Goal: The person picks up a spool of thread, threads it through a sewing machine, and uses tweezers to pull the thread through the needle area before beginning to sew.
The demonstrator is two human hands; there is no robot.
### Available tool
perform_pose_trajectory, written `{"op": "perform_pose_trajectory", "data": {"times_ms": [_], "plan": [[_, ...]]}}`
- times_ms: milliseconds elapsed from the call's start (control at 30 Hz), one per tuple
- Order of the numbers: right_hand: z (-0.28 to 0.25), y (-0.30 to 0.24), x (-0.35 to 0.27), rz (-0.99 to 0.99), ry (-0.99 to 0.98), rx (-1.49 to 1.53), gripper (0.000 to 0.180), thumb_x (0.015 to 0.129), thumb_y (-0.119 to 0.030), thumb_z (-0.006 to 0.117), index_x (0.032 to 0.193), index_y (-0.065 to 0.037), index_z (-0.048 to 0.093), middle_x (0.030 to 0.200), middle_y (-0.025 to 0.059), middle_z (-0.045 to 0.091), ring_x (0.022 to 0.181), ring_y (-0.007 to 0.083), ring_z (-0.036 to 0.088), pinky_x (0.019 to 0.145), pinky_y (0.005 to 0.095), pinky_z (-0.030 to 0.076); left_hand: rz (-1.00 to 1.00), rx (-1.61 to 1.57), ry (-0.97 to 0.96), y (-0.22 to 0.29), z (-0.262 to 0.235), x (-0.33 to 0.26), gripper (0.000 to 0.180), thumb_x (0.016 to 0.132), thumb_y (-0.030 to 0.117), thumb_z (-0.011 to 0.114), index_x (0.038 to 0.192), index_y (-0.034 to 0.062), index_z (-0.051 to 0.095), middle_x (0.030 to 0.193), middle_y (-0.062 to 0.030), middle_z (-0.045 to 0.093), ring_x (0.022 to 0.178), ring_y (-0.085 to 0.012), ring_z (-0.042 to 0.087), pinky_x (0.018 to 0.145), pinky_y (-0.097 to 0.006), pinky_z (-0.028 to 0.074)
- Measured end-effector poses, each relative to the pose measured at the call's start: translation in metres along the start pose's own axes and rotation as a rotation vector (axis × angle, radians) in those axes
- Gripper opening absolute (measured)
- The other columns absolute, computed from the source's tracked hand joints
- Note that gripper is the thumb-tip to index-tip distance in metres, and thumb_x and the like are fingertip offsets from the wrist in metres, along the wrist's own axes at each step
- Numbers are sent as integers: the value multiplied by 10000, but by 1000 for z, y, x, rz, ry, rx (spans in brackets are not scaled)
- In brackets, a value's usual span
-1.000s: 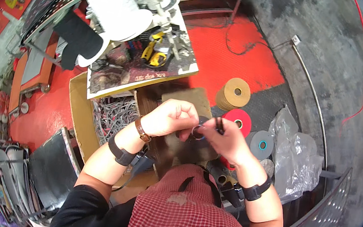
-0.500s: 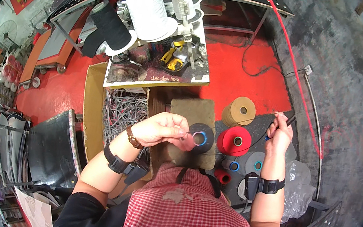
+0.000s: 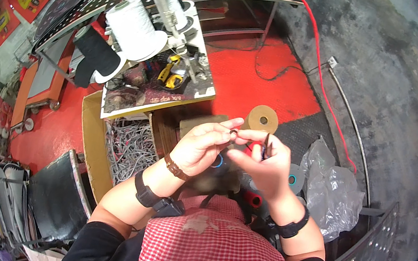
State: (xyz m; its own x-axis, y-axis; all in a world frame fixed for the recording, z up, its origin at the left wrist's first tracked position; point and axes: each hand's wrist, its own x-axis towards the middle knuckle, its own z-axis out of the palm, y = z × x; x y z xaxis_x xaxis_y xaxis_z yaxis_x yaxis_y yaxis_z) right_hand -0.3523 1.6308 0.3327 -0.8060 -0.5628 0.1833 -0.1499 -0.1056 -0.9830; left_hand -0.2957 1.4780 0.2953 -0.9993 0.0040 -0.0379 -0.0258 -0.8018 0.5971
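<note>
My left hand [image 3: 201,145] has its thumb and index finger pinched on a small dark ring-like thing [image 3: 234,132]. My right hand [image 3: 273,169] meets it there, its index fingertip at the small thing and its thumb apart below. Inside the right hand lies a slim dark pointed tool [image 3: 267,145], its kind hard to make out. Beneath the hands are thread spools: a brown spool [image 3: 254,120], a small red spool [image 3: 252,198] and a grey spool with a teal core [image 3: 296,185]. A larger red spool and a dark blue-cored spool are mostly hidden by my hands.
Ahead to the left, a worktable [image 3: 157,103] carries a white thread cone [image 3: 128,26], a black cone [image 3: 96,50] and yellow-handled tools [image 3: 170,74]. An open carton [image 3: 91,140] holds grey scraps. Clear plastic [image 3: 336,196] lies at right; a red cable [image 3: 326,91] hangs by the wall.
My right hand has come in from the far right to meet the left, bringing the dark tool. My left hand has risen slightly. The view has shifted, so the table sits farther left.
</note>
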Motion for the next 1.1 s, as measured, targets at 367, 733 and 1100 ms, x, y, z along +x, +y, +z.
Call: {"op": "perform_pose_trajectory", "data": {"times_ms": [367,733,1100], "plan": [[-6,-8,-10,-479,141,-602,175,670,67,640,806,-19,571,769,100,599,664,240,613,551,289,492,-120,-87,2,-7,17,8,162,831,77,566,933,-33,627,1102,-129,575,972,-165,558,884,-289,424],[26,-90,35,79,-740,-636,58,762,-54,563,794,-6,560,699,95,622,678,206,617,633,355,468,-6,622,-290,-42,32,44,121,769,128,611,859,49,592,775,5,588,742,-86,541,654,-254,456],[-49,-1,18,251,-182,-521,141,760,-122,627,824,2,639,774,120,648,715,195,636,686,308,491,-39,292,-1092,7,53,22,218,804,117,615,973,-20,596,1040,-187,559,901,-289,562,807,-384,436]]}}
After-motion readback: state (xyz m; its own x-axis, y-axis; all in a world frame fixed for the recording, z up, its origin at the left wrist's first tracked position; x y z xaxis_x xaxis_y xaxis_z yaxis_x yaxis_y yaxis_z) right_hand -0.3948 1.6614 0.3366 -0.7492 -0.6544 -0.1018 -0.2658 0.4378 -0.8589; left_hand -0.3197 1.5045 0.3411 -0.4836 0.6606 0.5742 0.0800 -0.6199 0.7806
